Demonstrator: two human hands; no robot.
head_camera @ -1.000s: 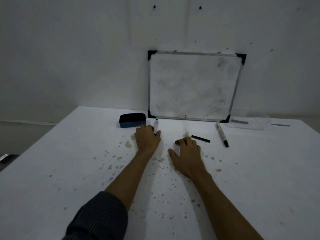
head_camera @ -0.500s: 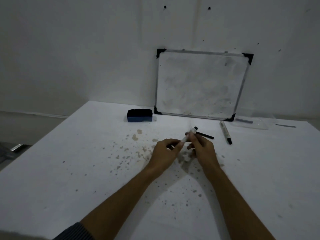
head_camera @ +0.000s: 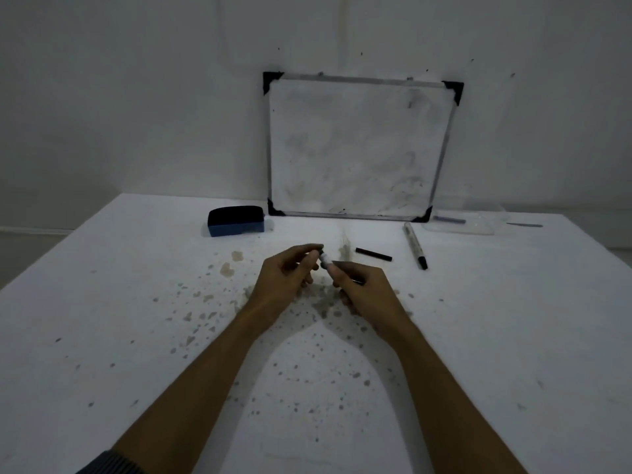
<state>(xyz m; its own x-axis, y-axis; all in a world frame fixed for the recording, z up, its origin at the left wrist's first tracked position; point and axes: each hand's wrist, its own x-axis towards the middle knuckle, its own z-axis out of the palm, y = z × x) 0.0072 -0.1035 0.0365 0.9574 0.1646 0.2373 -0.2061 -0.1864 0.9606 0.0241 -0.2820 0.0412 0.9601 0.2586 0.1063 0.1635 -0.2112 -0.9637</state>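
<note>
A white marker (head_camera: 324, 258) with a black cap is held just above the table between both hands. My left hand (head_camera: 285, 277) pinches its black cap end with thumb and fingertips. My right hand (head_camera: 364, 287) grips the marker's body, most of which is hidden inside the fingers. A small whiteboard (head_camera: 355, 145) with black corners leans against the wall behind the hands, its surface smudged. A blue eraser with a black pad (head_camera: 236, 220) lies to the left of the board.
A second marker (head_camera: 415, 244) lies on the white stained table (head_camera: 136, 336) at the right, with a loose black cap or stick (head_camera: 373, 254) beside it. A clear plastic sleeve (head_camera: 468, 222) lies by the wall at the far right.
My left hand picked the marker up from beside the eraser and brought it to the middle. My right hand lifted off the table and took hold of it; the marker's tilt has since reversed.
</note>
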